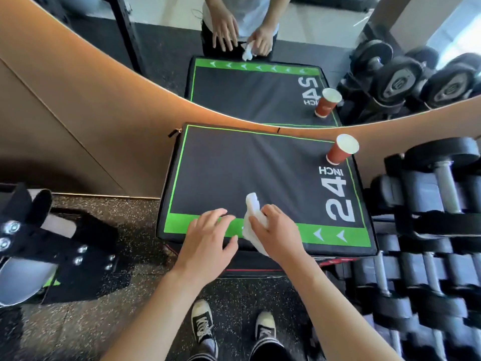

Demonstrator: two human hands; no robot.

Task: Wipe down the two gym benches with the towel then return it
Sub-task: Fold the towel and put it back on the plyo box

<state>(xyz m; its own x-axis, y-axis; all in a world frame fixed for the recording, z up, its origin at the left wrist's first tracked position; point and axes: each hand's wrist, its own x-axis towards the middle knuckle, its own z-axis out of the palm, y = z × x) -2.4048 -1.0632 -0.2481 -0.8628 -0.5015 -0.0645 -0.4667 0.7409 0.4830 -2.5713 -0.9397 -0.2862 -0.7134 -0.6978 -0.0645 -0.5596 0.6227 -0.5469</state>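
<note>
The right hand (pixel 277 231) grips the white towel (pixel 253 217) (bunched) at the near green edge of the box (pixel 234 165) — the left hand (pixel 208 239) hovers beside it, fingers loose. A red cup (pixel 341 149) stands at the far right corner.

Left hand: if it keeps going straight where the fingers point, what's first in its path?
The left hand points up across the black box top toward the mirror. Nothing stands in that line; the red cup sits far off to the right. It likely reaches the mirror edge first, though depth is unclear.
</note>
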